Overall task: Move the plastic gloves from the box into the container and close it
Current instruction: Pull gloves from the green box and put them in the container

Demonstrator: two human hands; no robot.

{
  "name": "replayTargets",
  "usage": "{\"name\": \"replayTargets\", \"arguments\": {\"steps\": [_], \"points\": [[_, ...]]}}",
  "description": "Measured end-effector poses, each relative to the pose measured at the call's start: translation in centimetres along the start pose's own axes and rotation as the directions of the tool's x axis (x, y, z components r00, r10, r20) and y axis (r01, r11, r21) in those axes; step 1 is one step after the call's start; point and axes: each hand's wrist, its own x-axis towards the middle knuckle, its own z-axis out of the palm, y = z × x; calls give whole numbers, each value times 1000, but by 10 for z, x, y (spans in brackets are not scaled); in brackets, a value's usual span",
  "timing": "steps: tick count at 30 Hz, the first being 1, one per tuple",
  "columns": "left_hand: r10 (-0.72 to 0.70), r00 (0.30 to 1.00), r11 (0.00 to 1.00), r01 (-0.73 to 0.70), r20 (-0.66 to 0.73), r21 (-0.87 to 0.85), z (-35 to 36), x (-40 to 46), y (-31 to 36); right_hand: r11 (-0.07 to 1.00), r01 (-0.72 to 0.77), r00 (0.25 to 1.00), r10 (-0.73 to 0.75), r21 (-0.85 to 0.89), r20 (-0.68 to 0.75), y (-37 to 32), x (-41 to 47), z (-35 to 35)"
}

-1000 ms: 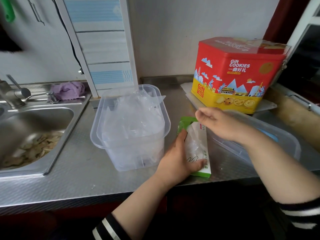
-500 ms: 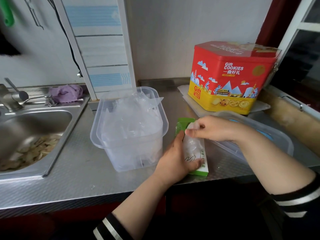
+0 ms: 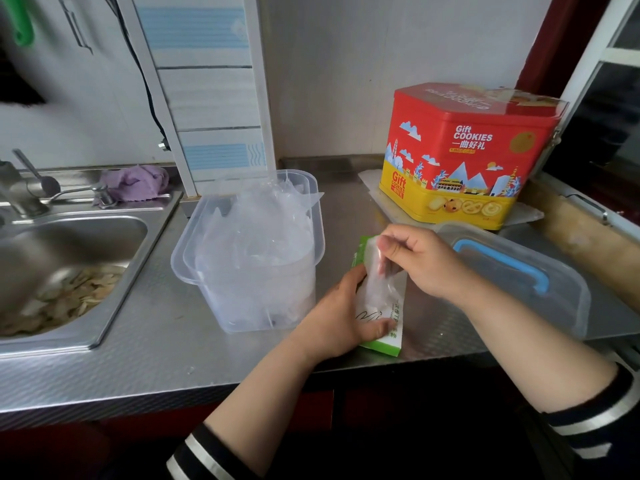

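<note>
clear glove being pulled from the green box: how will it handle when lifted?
Likely floppy: the glove already crumples where the right hand pinches it. Probably very light; the left hand steadies the green box. Thin film may cling or slip.

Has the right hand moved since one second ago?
Yes. The right hand came down from above the glove box and now pinches a plastic glove there.

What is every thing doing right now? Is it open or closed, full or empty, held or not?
container: open, nearly full of gloves
lid: off, lying on the counter
glove box: open, held down
glove: partly pulled out of the box
left hand: holds the box
right hand: pinches the glove
cookie tin: closed
sink: holds scraps
</note>
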Motion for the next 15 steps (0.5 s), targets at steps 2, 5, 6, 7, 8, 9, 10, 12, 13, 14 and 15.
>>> {"name": "replayTargets", "arguments": {"steps": [2, 5, 6, 7, 8, 9, 10, 12, 13, 14, 15], "points": [[-8, 1000, 1000, 8, 25, 6, -4, -2, -1, 998, 44, 996, -42, 33, -75, -3, 1, 2], [-16, 998, 1000, 16, 54, 1, -9, -5, -4, 997, 62, 984, -55, 36, -170, -9, 5, 10], [-19, 998, 1000, 19, 68, 6, -11, -7, -5, 996, 51, 971, -31, 79, -237, -14, 8, 10], [-24, 996, 1000, 23, 82, 14, -11, -8, -6, 987, 43, 940, 14, 158, -342, -20, 14, 5], [-25, 995, 999, 23, 95, 25, -13, -8, -7, 967, 60, 885, 62, 246, -461, -28, 21, -5], [-24, 994, 999, 20, 107, 34, -14, -9, -8, 940, 126, 827, 77, 316, -557, -39, 29, -19], [-13, 993, 999, 9, 115, 36, -17, -10, -8, 915, 203, 785, 61, 349, -617, -52, 36, -35], [9, 989, 999, -16, 147, 44, -22, -11, -8, 872, 316, 763, 2, 375, -647, -72, 48, -59], [10, 987, 999, -18, 163, 52, -26, -13, -10, 856, 330, 783, -13, 397, -622, -76, 52, -63], [10, 984, 998, -20, 179, 52, -29, -13, -12, 852, 313, 813, -13, 419, -582, -79, 53, -62], [5, 981, 999, -13, 195, 42, -32, -13, -12, 858, 273, 848, -2, 435, -529, -82, 51, -59]]}}
